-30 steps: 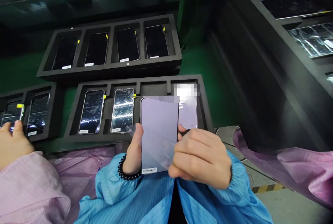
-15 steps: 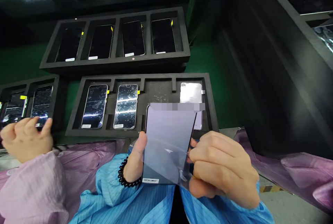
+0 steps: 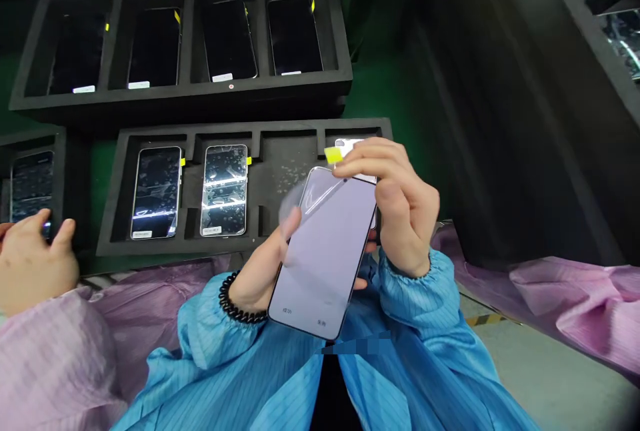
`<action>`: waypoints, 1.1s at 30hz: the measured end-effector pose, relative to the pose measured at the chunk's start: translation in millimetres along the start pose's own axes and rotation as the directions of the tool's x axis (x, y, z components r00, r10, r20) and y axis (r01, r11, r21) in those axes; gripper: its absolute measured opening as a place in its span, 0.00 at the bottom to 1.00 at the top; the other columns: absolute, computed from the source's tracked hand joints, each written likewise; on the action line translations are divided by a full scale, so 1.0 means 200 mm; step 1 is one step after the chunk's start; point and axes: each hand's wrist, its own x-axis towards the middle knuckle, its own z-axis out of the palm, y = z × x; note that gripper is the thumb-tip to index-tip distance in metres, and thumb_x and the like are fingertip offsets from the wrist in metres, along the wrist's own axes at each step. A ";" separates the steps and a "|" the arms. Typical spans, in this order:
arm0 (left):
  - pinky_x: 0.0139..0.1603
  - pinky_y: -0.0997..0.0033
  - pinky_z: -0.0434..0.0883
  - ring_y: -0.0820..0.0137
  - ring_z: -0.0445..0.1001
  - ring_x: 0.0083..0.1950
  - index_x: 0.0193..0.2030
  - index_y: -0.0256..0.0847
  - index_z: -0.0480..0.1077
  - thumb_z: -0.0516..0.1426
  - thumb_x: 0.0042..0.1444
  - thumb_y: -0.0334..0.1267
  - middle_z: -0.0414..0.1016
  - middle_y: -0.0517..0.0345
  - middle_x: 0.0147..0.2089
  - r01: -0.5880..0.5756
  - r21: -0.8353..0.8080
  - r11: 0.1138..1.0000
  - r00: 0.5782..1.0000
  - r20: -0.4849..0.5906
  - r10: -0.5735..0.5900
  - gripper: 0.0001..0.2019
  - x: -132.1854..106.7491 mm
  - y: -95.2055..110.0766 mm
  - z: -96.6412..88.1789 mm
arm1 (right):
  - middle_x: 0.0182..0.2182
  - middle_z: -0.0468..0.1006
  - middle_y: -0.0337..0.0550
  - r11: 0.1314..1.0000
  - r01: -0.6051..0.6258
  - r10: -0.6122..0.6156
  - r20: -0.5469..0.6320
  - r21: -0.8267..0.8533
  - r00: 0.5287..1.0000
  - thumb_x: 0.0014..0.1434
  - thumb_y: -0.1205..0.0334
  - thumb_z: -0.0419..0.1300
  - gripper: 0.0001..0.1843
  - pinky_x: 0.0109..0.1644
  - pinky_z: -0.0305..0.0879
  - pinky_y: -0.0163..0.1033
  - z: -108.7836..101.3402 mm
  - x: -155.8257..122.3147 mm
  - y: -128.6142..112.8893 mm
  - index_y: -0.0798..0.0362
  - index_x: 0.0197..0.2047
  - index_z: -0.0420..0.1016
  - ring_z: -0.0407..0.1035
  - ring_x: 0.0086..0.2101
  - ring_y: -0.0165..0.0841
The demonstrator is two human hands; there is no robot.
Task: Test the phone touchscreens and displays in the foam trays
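Left hand (image 3: pixel 263 264) half closed, gripping the smartphone (image 3: pixel 323 264) by its edge, screen up, in front of the chest at 12 o'clock. Right hand (image 3: pixel 405 201) pinches the yellow tab (image 3: pixel 333 155) at the phone's top corner. Foam tray (image 3: pixel 175 247) with two more phones (image 3: pixel 156 192) lies just beyond; a co-worker's hand (image 3: pixel 35 264) rests on another tray (image 3: pixel 61 177) at 9 o'clock.

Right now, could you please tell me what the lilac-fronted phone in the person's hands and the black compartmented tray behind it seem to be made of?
The lilac-fronted phone looks like glass, or glass under a clear film: its front is glossy, with a bright streak near the top corner. The black compartmented tray looks like matte foam: its surface is dull and its edges look soft.
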 end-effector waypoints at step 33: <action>0.59 0.35 0.73 0.39 0.48 0.78 0.75 0.47 0.55 0.44 0.62 0.70 0.56 0.53 0.77 -0.252 -0.204 0.946 0.968 -0.048 0.247 0.41 -0.08 0.02 0.02 | 0.62 0.71 0.43 0.978 -0.199 0.180 0.228 0.064 0.957 0.76 0.52 0.40 0.24 0.68 0.66 0.46 0.08 -0.01 0.11 0.47 0.61 0.73 0.69 0.59 0.37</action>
